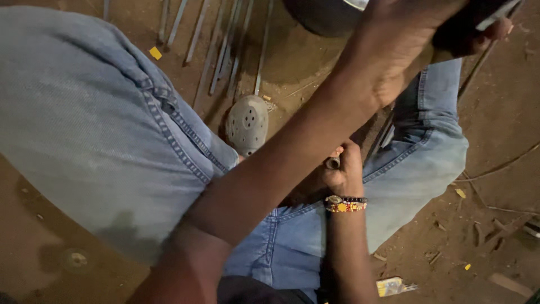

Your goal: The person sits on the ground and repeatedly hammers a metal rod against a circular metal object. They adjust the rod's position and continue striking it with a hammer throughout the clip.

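**Hazards: raised tool above a hand-held tube**

**Position of parts.** The left hand (402, 48) is raised in the upper right of the frame and closed around a dark tool (478, 22). Only part of the tool shows, with a pale edge at the frame corner, so its kind cannot be told. The right hand (344, 174), which wears a beaded bracelet (346, 204), sits at centre right between the knees. It is clenched in a fist around a short tube (333, 163), and the round end of the tube shows just beside the thumb.

**Surroundings.** The jeans (101, 129) fill the left and centre of the frame. A grey clog (247, 124) stands at upper centre on the dirt floor (495, 169). Loose metal rods (225, 50) lie above the clog, and a dark round pot (323, 17) sits at the top edge.

**Likely faults.**
1. Finger strike. The fist is wrapped close to the exposed end of the tube. A downward blow that lands off-centre would probably hit the thumb or knuckles.
2. Blocked sight. The left forearm crosses the frame over the lap and may hide the tube during a swing.
3. Slip. The tube is braced only by hand and leg, so it could twist or shoot out toward the thigh.
4. Poor light. The scene is dim, which makes aiming harder.
5. Footing. The rods lie just beside the clog and could roll underfoot.
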